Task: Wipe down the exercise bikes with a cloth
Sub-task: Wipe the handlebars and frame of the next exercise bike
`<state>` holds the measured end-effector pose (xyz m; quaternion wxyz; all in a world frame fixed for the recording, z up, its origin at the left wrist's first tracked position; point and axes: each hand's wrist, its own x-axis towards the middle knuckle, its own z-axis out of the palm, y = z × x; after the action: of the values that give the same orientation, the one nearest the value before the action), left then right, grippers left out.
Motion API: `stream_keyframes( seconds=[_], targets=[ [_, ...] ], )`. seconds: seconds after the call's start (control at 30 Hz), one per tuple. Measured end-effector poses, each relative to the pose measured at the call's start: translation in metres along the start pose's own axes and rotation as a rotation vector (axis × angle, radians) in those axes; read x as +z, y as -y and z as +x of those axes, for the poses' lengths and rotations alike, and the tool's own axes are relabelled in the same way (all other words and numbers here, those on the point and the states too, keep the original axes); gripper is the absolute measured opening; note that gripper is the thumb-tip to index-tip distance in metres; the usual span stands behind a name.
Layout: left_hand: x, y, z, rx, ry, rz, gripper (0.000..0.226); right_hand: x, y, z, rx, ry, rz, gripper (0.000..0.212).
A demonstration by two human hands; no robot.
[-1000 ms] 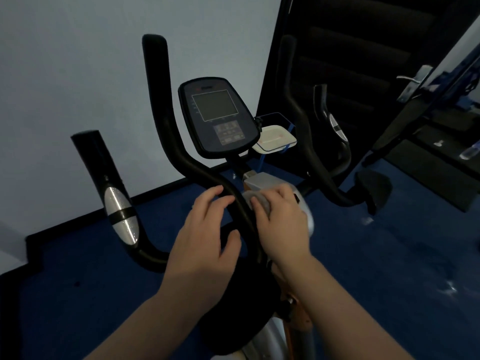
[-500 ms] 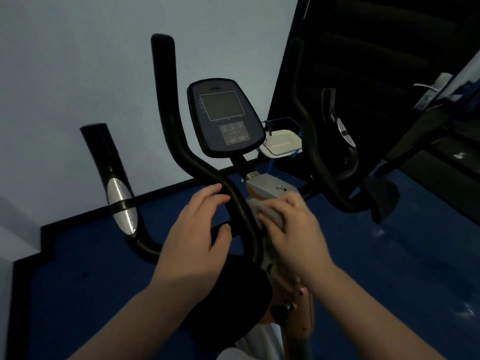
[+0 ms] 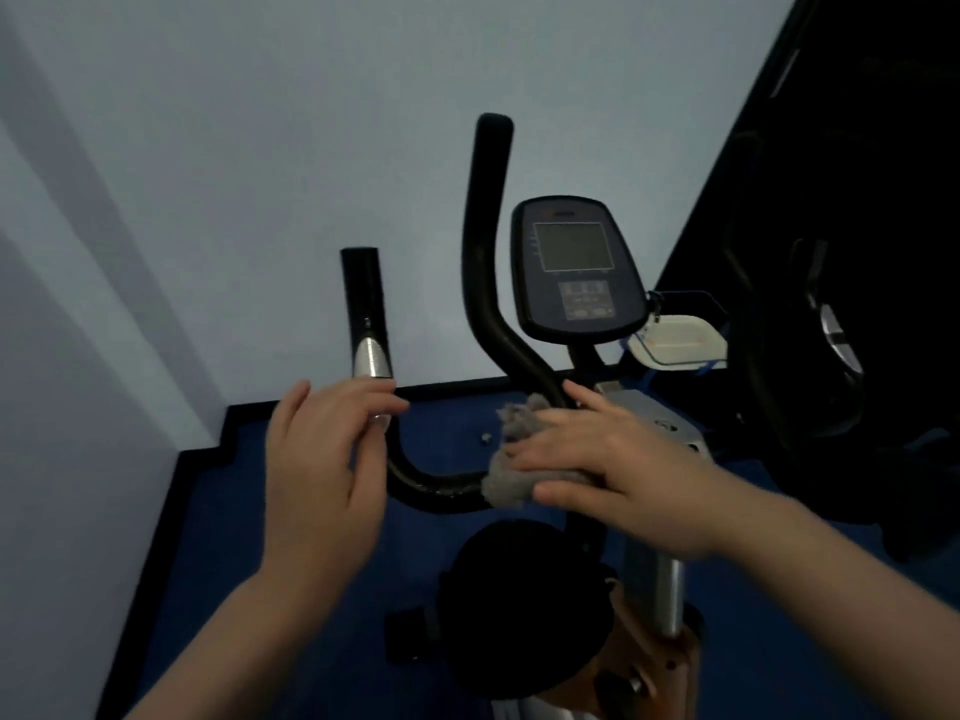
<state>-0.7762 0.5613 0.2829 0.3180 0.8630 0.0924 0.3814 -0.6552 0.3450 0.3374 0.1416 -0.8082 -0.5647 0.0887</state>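
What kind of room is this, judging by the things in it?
Probably a small gym or a home exercise room. An exercise bike with a display console stands on blue floor near a plain wall. The right hand presses a grey cloth on its handlebar.

Dim, bluish light; soft blur; edges bowed.

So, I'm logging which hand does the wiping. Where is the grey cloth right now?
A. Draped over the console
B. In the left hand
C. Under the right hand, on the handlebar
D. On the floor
C: the right hand presses the grey cloth against the black handlebar; the left hand is empty.
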Motion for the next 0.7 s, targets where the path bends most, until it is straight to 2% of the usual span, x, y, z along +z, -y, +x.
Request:
stream_keyframes(
  seconds=[0.13, 0.37, 0.47, 0.53, 0.63, 0.7],
  targets=[
    [0.000, 0.015, 0.010, 0.103, 0.127, 0.070, 0.026, -0.001, 0.005, 0.018, -0.059, 0.118, -0.084, 0.036],
    [0.008, 0.018, -0.007, 0.068, 0.210, 0.036, 0.032, 0.012, 0.014, 0.039, -0.013, 0.178, -0.127, 0.044],
    [0.005, 0.020, -0.005, 0.066, 0.211, 0.035, 0.032, 0.012, 0.015, 0.037, 0.070, 0.140, -0.145, 0.045],
    [0.007, 0.021, -0.005, 0.073, 0.206, 0.012, 0.031, 0.018, 0.026, 0.053, 0.087, 0.141, -0.089, 0.040],
    [0.005, 0.024, -0.002, 0.074, 0.182, -0.072, 0.027, 0.030, 0.037, 0.069, 0.152, 0.160, 0.146, 0.037],
    [-0.001, 0.025, 0.008, 0.085, 0.154, -0.125, 0.024, 0.032, 0.036, 0.059, 0.204, 0.182, 0.118, 0.043]
  ],
)
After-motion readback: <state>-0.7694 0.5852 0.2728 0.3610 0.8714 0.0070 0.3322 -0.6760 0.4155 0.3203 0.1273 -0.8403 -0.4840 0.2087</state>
